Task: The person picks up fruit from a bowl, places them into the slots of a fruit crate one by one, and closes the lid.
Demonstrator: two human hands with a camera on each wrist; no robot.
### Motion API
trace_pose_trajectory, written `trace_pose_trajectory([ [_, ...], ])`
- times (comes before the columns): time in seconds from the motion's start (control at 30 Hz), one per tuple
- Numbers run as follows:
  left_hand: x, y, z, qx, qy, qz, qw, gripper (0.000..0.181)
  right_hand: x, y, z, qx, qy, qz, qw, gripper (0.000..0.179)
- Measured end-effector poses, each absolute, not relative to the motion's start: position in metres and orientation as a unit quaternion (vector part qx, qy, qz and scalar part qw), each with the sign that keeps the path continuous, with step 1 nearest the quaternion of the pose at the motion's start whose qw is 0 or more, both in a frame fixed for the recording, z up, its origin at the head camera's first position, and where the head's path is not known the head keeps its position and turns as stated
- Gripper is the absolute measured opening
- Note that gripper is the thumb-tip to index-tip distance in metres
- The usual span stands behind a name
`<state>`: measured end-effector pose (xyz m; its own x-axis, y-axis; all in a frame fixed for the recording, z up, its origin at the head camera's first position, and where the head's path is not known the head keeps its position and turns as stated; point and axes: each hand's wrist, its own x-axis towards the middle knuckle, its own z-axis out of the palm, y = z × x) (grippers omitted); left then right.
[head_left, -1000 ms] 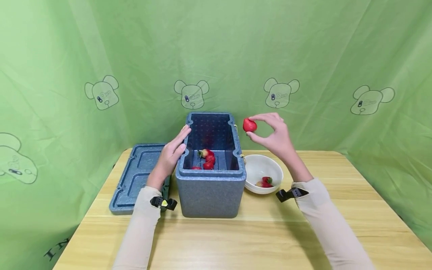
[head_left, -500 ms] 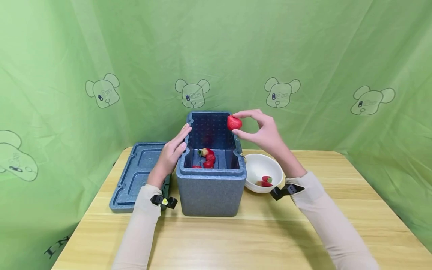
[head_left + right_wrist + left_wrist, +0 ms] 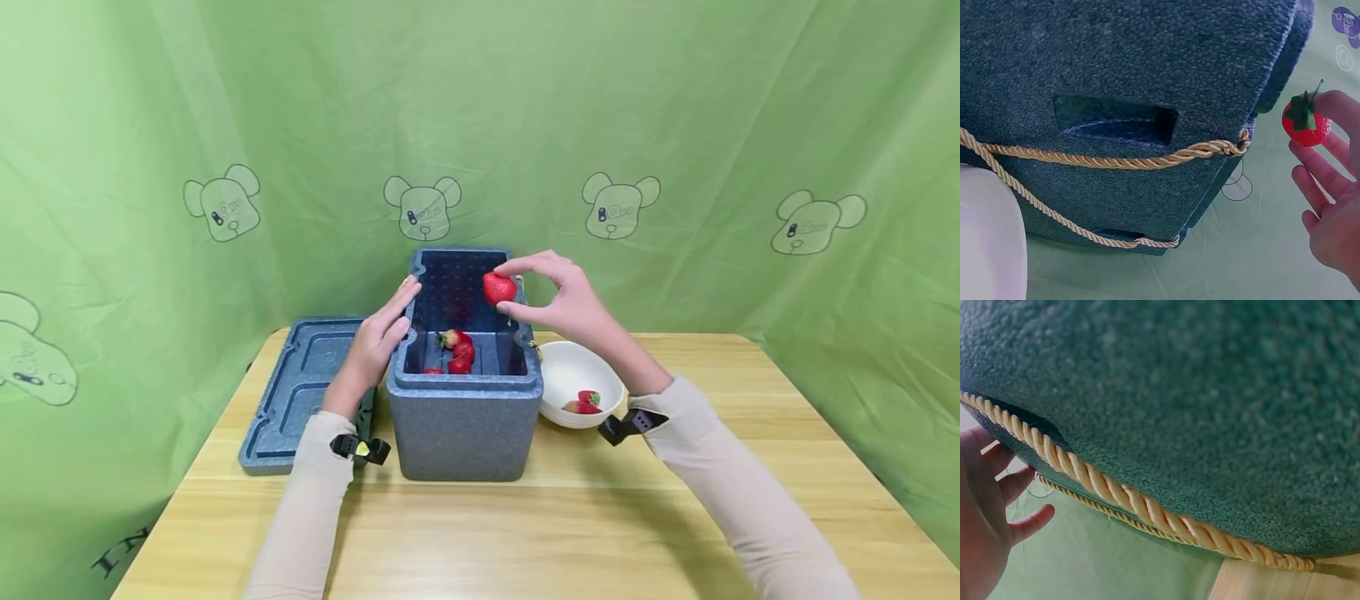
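Farthest left, the lid [image 3: 307, 400] lies flat on the table [image 3: 480, 533], off the box [image 3: 465, 437]. Next comes the left hand [image 3: 372, 346], its fingers nearly straight along the box's left rim, gripping nothing; it seems to be there to steady the box. The box stands open and upright at the middle, with several red strawberries [image 3: 461, 350] on its floor; the near rim hides part of this group, so I cannot count them.

Over the far right part of the opening, above the rim and apart from it, is the held strawberry [image 3: 499, 288], pinched between thumb and forefinger of the right hand [image 3: 570, 300]. Those two are parted only by the fruit's width; the other fingers are loose. The right wrist view shows its green leaves toward that camera.

Just right of the box, the white bowl [image 3: 592, 362] holds what look like two more berries [image 3: 583, 404].

The step in hand looks like bringing one fruit from bowl to box. The next move calls for lowering it inside the walls, clear of the right rim, then parting the fingers near the floor so it does not bounce.
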<state>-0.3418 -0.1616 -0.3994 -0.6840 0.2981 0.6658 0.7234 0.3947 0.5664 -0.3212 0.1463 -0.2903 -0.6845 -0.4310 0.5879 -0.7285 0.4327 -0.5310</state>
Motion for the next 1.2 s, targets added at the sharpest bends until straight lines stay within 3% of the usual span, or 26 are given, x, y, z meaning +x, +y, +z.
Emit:
trace_pose_trajectory([
  [0.3,-0.342,-0.161,-0.4,-0.324,-0.797,-0.452,0.236,0.054,-0.323,0.139,-0.296,0.395,-0.825,0.343,0.214,0.039],
  [1.2,-0.341,-0.162,-0.399,-0.32,-0.801,-0.449,0.236,0.054,-0.324,0.133,-0.294,0.405,-0.832,0.323,0.198,0.042],
])
